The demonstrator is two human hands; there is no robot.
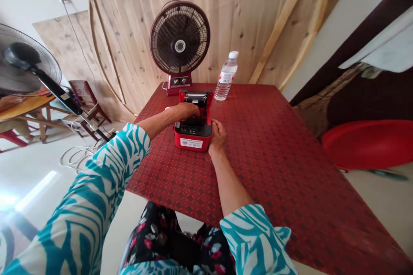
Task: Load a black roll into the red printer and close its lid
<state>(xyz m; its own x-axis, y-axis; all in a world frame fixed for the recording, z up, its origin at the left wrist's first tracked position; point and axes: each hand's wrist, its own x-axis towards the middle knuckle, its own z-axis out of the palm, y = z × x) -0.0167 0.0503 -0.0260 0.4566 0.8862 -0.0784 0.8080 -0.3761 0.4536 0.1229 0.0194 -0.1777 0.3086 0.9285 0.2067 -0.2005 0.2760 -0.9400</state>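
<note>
A red and black label printer (193, 131) stands on the table with its lid (197, 98) raised, showing a roller on the lid's inner side. My left hand (187, 111) reaches across from the left into the opened printer, its fingers bent downward and closed. What they hold, if anything, is hidden inside. Against the printer's right side, my right hand (218, 135) is closed around the casing and steadies it. A white sticker (191, 143) with printed codes is on the printer's near face.
The table (251, 154) has a red patterned cover. Behind the printer stand a dark red fan (180, 45) and a water bottle (226, 76). A floor fan (58, 90) and loose cable (75, 157) are at left. A red round object (371, 144) is at right.
</note>
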